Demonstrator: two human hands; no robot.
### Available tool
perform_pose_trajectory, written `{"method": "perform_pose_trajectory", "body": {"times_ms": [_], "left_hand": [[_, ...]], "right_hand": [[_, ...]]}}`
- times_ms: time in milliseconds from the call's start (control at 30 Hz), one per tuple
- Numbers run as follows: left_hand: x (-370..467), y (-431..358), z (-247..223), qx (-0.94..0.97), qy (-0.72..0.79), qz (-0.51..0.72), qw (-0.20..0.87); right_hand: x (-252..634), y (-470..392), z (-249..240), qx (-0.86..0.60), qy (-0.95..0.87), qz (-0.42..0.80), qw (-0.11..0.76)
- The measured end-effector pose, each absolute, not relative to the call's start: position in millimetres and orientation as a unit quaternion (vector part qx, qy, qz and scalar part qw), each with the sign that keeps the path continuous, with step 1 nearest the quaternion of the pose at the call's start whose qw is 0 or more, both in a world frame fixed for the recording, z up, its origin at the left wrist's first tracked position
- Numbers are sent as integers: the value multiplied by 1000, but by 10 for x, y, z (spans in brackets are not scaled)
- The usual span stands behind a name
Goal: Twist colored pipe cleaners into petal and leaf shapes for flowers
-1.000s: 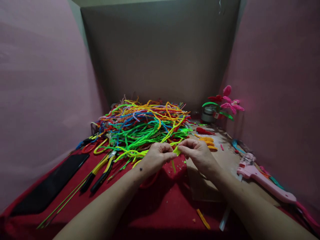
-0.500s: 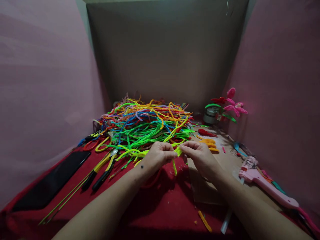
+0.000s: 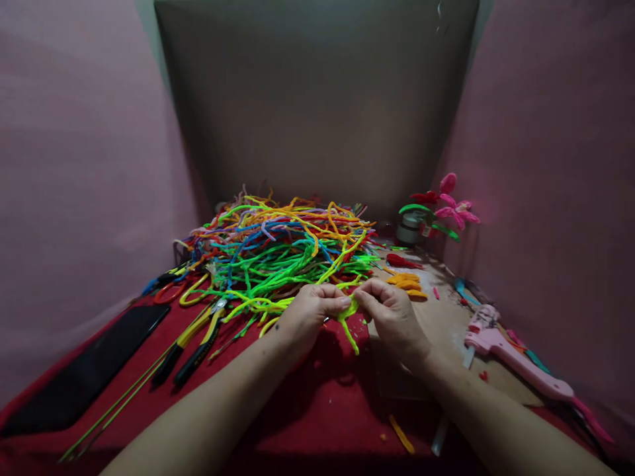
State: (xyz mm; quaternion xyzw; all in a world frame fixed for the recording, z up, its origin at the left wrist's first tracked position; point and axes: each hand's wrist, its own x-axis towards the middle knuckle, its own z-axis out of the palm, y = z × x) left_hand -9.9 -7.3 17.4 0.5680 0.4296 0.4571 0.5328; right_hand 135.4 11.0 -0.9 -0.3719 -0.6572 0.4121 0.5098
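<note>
Between my two hands is a yellow-green pipe cleaner (image 3: 350, 334), partly bent, with one end hanging down below the fingers. My left hand (image 3: 317, 311) pinches it from the left with thumb and forefinger. From the right, my right hand (image 3: 389, 314) pinches it close to the left fingertips. The part inside the fingers is mostly hidden. Just beyond my hands lies a big heap of pipe cleaners (image 3: 278, 258) in many colours, with green and yellow ones nearest.
On the red cloth (image 3: 297, 423) at left lie pliers (image 3: 198, 337), a black phone-like slab (image 3: 89, 370) and thin green stems (image 3: 124, 396). At right, a pink glue gun (image 3: 516, 363) and orange fuzzy pieces (image 3: 407, 285) rest on cardboard (image 3: 446, 324). Pink flowers (image 3: 459, 210) stand behind.
The whole view has shifted slightly, so things appear further left. The pipe cleaner's hanging end now slants to the right. Both hands still pinch it.
</note>
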Motion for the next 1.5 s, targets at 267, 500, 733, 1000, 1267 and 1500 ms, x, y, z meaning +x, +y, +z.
{"method": "perform_pose_trajectory", "body": {"times_ms": [267,500,733,1000,1267,1500], "left_hand": [[-11,-95,92,638,473,511,329],[-20,-81,0,739,459,460,173],[-40,-77,91,690,478,448,309],[-21,-88,115,651,495,450,359],[-9,-89,160,635,482,443,410],[-44,-74,160,594,481,476,435]], "right_hand": [[1406,190,28,-386,-653,428,492],[1390,192,6,-405,-656,415,483],[1413,239,45,-383,-621,471,495],[1401,238,16,-335,-591,546,490],[1371,225,-8,-358,-604,495,512],[1377,270,-63,-297,-578,594,474]]}}
